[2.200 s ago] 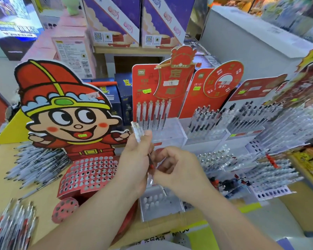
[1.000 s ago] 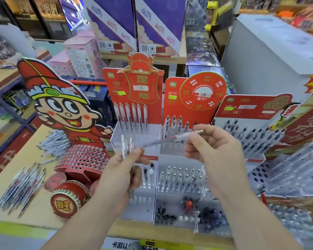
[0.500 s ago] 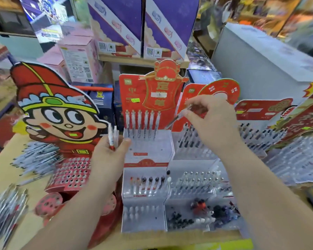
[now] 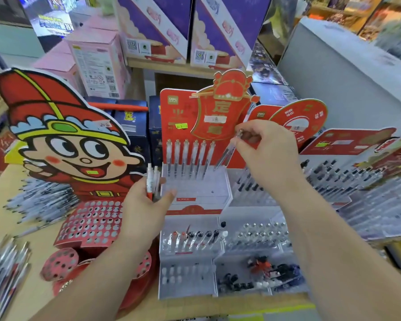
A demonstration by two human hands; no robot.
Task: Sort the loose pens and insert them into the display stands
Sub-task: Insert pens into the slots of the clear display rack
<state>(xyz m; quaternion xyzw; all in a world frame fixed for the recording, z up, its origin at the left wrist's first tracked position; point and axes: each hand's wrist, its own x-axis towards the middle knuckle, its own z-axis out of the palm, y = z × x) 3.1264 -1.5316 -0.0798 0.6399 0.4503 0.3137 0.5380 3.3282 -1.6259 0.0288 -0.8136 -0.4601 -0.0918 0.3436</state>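
My right hand (image 4: 267, 154) pinches a clear pen (image 4: 227, 151) by its upper end, tip down at the right end of the back row of the white tiered stand (image 4: 195, 188). That row holds several upright clear pens (image 4: 188, 156) under a red backboard (image 4: 178, 117). My left hand (image 4: 144, 205) grips a small bunch of pens (image 4: 152, 181) upright, just left of the stand. Lower tiers hold a few capped pens (image 4: 195, 237).
A red cartoon-figure stand with a perforated base (image 4: 90, 223) sits at left. Loose pen piles lie on the wooden table at far left (image 4: 39, 200) and bottom left (image 4: 5, 269). More filled stands (image 4: 333, 179) crowd the right. Boxes (image 4: 97, 63) stand behind.
My right hand has carried the single pen from mid-air down toward the stand's back row, now tilted tip-down at its right end. My left hand shifted right beside the stand with its bunch.
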